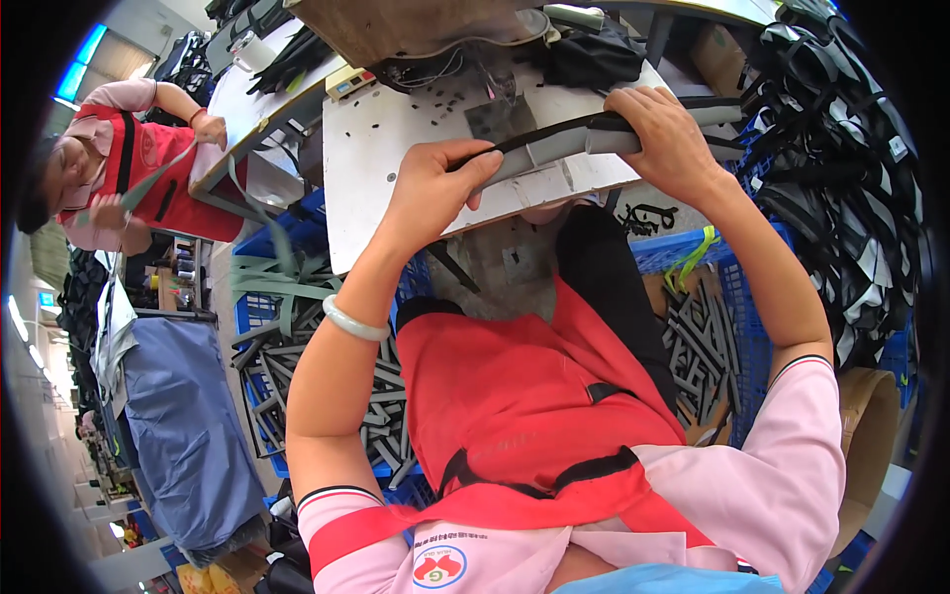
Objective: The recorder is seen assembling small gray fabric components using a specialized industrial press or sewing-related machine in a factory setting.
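While both hands are over the white surface, they grip 1 long strip, soft-looking, grey with black along it, slightly curved and creased. The left hand pinches it near its left end, between thumb and fingers; the right hand is closed around it farther right, covering a part. Small black bits lie scattered behind. A bulky brown machine hides the back of the surface. Blue plastic crates with narrow grey pieces stand below, on 2 sides.
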`<state>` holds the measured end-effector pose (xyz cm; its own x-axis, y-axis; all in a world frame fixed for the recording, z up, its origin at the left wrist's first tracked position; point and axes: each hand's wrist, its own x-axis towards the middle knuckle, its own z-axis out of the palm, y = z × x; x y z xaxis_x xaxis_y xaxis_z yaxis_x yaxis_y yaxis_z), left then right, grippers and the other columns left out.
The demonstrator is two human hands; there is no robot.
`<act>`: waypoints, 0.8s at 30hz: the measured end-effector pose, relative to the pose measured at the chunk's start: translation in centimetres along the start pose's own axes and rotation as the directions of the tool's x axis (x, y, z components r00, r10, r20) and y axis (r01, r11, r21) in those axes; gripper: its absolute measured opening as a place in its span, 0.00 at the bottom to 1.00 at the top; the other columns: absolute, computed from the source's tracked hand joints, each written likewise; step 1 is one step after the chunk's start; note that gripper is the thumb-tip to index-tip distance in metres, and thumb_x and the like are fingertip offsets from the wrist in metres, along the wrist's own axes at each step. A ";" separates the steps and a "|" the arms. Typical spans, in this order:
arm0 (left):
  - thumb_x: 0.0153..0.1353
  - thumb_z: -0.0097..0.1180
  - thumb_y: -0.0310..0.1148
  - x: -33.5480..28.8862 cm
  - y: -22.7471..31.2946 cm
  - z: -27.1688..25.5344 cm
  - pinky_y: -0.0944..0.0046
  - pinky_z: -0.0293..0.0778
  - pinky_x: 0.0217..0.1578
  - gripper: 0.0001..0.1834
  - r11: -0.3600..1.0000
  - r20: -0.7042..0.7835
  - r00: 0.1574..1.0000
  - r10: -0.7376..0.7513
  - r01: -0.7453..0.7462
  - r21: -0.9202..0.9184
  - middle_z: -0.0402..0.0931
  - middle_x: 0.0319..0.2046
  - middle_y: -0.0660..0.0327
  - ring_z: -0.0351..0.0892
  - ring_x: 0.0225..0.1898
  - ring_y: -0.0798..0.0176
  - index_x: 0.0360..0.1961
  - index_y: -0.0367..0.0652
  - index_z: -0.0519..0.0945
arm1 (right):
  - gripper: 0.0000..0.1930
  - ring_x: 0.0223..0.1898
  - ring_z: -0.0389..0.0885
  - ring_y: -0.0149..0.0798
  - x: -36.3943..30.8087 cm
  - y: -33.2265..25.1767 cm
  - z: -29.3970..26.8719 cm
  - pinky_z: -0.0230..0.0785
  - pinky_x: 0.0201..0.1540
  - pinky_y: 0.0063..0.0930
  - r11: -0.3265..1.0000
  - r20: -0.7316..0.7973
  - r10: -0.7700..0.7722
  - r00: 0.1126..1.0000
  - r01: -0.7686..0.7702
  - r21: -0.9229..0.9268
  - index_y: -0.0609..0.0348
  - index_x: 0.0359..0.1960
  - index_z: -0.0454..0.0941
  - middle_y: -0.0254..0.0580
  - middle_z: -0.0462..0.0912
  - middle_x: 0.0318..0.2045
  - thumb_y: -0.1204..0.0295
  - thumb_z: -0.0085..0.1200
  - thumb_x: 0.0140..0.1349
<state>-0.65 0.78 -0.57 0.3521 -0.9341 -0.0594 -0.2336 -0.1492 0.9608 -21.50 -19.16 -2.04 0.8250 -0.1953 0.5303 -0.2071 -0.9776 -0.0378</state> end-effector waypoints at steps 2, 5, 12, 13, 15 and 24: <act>0.63 0.60 0.35 0.8 0.0 -0.1 0.73 0.63 0.20 0.15 1.000 -0.033 0.999 0.019 -0.019 0.008 0.73 0.20 0.68 0.69 0.20 0.77 0.42 0.31 0.83 | 0.18 0.45 0.75 0.47 0.4 0.4 0.4 0.65 0.52 0.37 1.000 0.001 0.014 1.000 -0.014 -0.007 0.59 0.41 0.70 0.43 0.77 0.35 0.77 0.59 0.46; 0.63 0.60 0.35 1.9 -0.3 -0.5 0.73 0.62 0.19 0.15 1.000 -0.042 0.999 -0.016 0.017 0.012 0.74 0.20 0.68 0.68 0.19 0.76 0.42 0.31 0.83 | 0.19 0.45 0.75 0.46 0.9 1.0 1.0 0.64 0.53 0.37 0.999 0.004 0.026 1.000 -0.026 -0.020 0.59 0.42 0.71 0.44 0.77 0.35 0.77 0.59 0.46; 0.62 0.61 0.37 3.5 -1.4 -0.8 0.74 0.61 0.17 0.17 0.998 -0.047 0.997 -0.063 0.064 0.016 0.75 0.19 0.67 0.69 0.17 0.76 0.44 0.33 0.83 | 0.19 0.46 0.75 0.45 1.3 1.8 2.2 0.64 0.52 0.36 0.999 0.005 0.039 0.999 -0.039 -0.021 0.58 0.43 0.71 0.43 0.78 0.36 0.77 0.58 0.46; 0.62 0.61 0.37 3.6 -1.5 -0.8 0.74 0.61 0.16 0.17 0.998 -0.059 0.996 -0.061 0.061 0.010 0.74 0.19 0.67 0.69 0.17 0.76 0.44 0.33 0.83 | 0.19 0.46 0.75 0.45 1.4 1.8 2.3 0.64 0.52 0.36 0.999 0.005 0.039 0.999 -0.039 -0.019 0.58 0.43 0.71 0.43 0.78 0.36 0.77 0.58 0.46; 0.62 0.61 0.37 3.7 -1.5 -1.1 0.74 0.61 0.16 0.17 0.998 -0.062 0.996 -0.060 0.060 0.002 0.74 0.19 0.67 0.69 0.17 0.76 0.44 0.33 0.83 | 0.19 0.45 0.76 0.45 1.7 1.7 2.2 0.65 0.52 0.36 0.998 0.029 0.057 0.998 -0.056 -0.019 0.58 0.43 0.71 0.43 0.79 0.36 0.77 0.58 0.46; 0.65 0.58 0.36 5.2 -2.3 -1.9 0.74 0.62 0.16 0.16 0.998 -0.004 0.999 -0.036 0.036 -0.052 0.76 0.21 0.65 0.69 0.17 0.76 0.45 0.32 0.82 | 0.19 0.46 0.76 0.49 2.9 2.6 3.0 0.66 0.52 0.38 0.999 -0.031 0.040 0.999 -0.040 0.008 0.60 0.42 0.71 0.46 0.78 0.37 0.77 0.59 0.46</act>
<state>3.44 -3.11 -2.62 0.3638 -0.9268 -0.0933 -0.1734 -0.1658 0.9708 -18.08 -22.47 -3.16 0.7992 -0.2317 0.5546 -0.2356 -0.9696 -0.0655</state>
